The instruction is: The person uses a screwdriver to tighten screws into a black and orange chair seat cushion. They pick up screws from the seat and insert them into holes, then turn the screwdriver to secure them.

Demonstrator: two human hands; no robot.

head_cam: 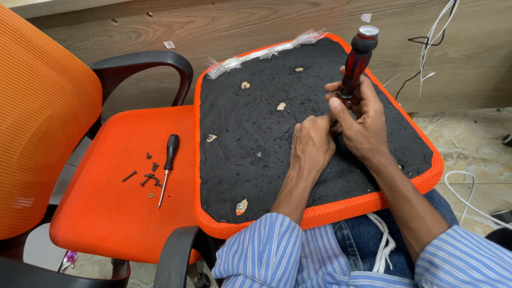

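Note:
An upturned chair seat pad point(250, 133), black fabric underneath with an orange rim, rests across my lap. My right hand point(362, 120) grips a red and black screwdriver point(356, 61) held upright, its tip hidden down on the black fabric. My left hand point(312, 144) is closed beside it, fingers pinching at the spot where the tip meets the pad. Small torn holes dot the fabric.
An orange mesh office chair point(114, 186) with black armrests stands to the left. On its seat lie a second black-handled screwdriver point(168, 165) and several loose dark screws point(146, 176). A wooden panel point(240, 26) runs behind. White cables point(458, 192) trail on the tiled floor at right.

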